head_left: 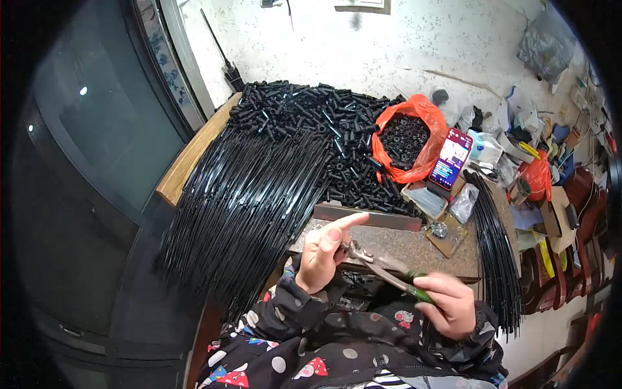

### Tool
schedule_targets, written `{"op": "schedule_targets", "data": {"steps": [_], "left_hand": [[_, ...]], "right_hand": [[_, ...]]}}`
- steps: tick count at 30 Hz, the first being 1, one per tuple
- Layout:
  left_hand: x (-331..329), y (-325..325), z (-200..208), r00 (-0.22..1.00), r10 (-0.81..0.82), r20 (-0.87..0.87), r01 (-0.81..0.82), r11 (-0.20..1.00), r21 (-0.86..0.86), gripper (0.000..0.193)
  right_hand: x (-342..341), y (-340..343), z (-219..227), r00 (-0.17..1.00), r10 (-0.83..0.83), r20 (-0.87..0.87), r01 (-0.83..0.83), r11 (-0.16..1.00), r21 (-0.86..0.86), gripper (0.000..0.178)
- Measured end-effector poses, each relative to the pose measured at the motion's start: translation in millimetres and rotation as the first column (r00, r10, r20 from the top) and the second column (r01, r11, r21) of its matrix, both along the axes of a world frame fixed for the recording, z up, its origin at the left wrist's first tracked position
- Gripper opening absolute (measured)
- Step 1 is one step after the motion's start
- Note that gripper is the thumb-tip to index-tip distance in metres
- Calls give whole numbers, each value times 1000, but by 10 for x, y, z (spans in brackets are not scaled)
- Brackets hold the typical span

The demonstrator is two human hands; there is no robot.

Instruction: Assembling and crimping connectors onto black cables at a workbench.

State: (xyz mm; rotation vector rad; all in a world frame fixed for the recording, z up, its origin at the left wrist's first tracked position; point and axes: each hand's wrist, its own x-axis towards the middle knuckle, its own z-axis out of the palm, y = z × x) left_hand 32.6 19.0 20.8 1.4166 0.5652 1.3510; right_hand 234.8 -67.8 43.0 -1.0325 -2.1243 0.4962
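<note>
My right hand (448,305) is closed round the green handles of a pair of pliers (382,269), whose metal jaws point up and to the left. At those jaws is my left hand (321,259). Its index finger stretches out to the right and its thumb is raised, while the other fingers curl in. Whatever small thing the curled fingers grip by the jaws is hidden. Both hands are over the table's front edge, above my lap. Just beyond them, a metal strip (366,217) borders a heap of short black tubes (350,155).
Long thin black rods (240,207) cover the table's left side and overhang its front. A red plastic bag (424,107) holds small black rings. Beside it a phone (450,159) stands propped up. More black rods (495,253) hang over the right edge, near a clear bag (464,202).
</note>
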Motion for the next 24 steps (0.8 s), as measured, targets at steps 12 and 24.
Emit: {"op": "schedule_targets", "data": {"steps": [12,24], "left_hand": [[-82,-51,-41,982,62,-180,-45,994,102,41],[82,-15,19,989,58,-136,-44,994,105,36]], "right_hand": [[-333,103,-418,981,-167,-103,113,911,-397,44],[-269,172,-522,900,84,-428,-431,331,-840,35]]}}
